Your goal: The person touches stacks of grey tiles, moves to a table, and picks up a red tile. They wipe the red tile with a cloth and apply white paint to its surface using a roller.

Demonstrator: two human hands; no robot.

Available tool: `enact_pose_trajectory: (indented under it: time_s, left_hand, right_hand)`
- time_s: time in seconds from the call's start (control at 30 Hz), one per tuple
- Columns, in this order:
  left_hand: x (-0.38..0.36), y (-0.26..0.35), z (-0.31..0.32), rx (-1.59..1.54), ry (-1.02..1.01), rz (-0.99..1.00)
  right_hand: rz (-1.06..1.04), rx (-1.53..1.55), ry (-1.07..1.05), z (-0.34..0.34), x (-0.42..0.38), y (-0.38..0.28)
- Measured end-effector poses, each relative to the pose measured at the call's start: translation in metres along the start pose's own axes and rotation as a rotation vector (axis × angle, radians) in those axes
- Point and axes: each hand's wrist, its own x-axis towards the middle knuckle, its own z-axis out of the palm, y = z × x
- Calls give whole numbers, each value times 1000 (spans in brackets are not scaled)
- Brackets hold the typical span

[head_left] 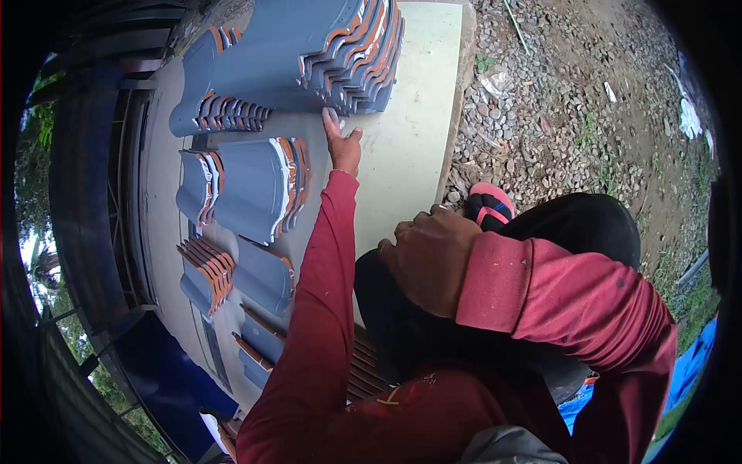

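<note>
At the upper middle, my left hand (345, 148) reaches to the lower edge of a tall stack of grey roof tiles (286, 58) with orange and white-marked edges. Its fingertips touch or nearly touch that edge, and the thumb stands apart. A small white spot shows between thumb and fingers; I cannot tell what it is. My right hand (434, 259) rests over my dark-clothed knee with its fingers curled. Its palm side is hidden, so I cannot see whether it holds anything. Below the tall stack sits a shorter stack of grey tiles (259, 182).
More tiles (202, 282) stand in rows at the left. The pale slab (413, 100) ends at an edge beside gravel (533, 116). A pink and black sandal (491, 203) is near that edge. Blue sheeting (699, 356) lies at the lower right.
</note>
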Motion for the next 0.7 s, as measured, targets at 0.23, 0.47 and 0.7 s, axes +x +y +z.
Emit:
enact_pose_trajectory:
  time_s: [0.23,0.47,0.7]
  left_hand:
    - [-25,-15,17,-43,42,-38]
    - [-46,-61,-65,-46,85,149]
    - [-65,-74,-81,-44,53,130]
  right_hand:
    - [5,8,-103,-5,-10,3]
    - [71,-13,2,88,63,-78]
    - [67,-30,-81,98,63,-94]
